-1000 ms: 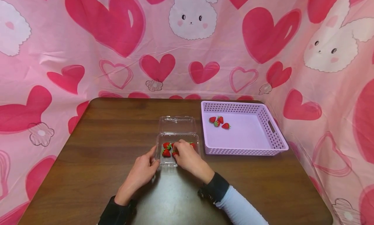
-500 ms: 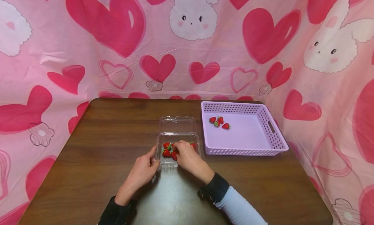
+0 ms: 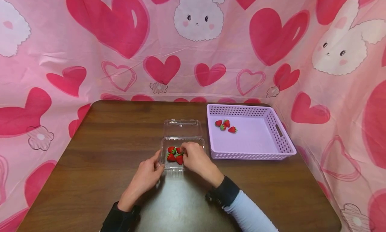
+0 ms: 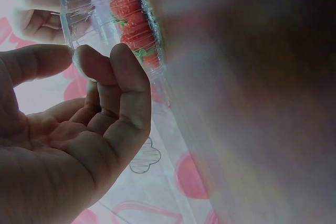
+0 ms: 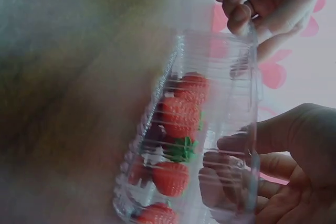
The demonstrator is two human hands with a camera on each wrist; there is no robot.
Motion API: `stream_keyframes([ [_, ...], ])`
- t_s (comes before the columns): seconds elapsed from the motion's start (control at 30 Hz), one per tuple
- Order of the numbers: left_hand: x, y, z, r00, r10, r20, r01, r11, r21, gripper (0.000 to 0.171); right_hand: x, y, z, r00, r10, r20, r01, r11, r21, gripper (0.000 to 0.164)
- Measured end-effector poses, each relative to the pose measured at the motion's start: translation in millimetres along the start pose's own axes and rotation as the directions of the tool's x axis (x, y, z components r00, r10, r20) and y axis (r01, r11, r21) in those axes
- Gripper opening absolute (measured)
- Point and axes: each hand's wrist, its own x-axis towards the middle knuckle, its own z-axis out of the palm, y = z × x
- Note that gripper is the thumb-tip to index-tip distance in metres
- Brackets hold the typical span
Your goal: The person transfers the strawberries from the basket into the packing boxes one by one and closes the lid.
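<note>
Right hand [image 3: 197, 160] partly hides strawberries [image 3: 171, 157] in a clear box [image 3: 174, 169].
Left hand [image 3: 146, 175] pinches the box's edge; the right, loosely curled, grasps nothing.

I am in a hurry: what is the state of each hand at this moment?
Left hand: closed, pinching the rim of the clear rectangular plastic container.
Right hand: open, partly inside it near the red, green-leaved strawberries, nothing visibly held.

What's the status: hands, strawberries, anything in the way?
Left hand pinches container at left edge. Right hand over container's right side, grip unclear. Four strawberries visible inside, lid open. Right hand hides the rest.
</note>
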Motion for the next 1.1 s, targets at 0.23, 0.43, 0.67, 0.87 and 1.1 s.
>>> stream_keyframes([
  [0.23, -1.2, 1.9, -0.5, 1.000, -0.006, 0.004, 0.006, 1.000, 0.009, 0.068, 0.8, 2.3, -10.0, 1.000, 0.002, -0.011, -0.002, 1.000, 0.019, 0.013],
  [0.43, -2.3, 3.8, -1.1, 1.000, -0.017, 0.012, 0.017, 1.000, 0.002, 0.068, 1.5, 5.6, -20.2, 0.999, 0.033, -0.025, -0.032, 0.999, 0.044, 0.008],
  [0.67, -1.7, 4.0, -0.9, 1.000, -0.008, 0.006, 0.008, 1.000, 0.010, 0.068, 2.6, 10.2, -33.6, 0.997, 0.035, -0.067, -0.031, 0.998, 0.060, 0.011],
  [0.87, -2.2, 3.7, -0.1, 1.000, -0.011, -0.001, 0.011, 1.000, 0.022, 0.068, 2.2, 16.9, -46.9, 0.993, 0.082, -0.083, -0.076, 0.995, 0.063, 0.012],
  [1.1, -2.1, 5.1, 0.7, 1.000, -0.024, 0.002, 0.024, 1.000, 0.019, 0.068, 0.4, 29.1, -58.3, 0.985, 0.115, -0.128, -0.110, 0.993, 0.045, 0.010],
])
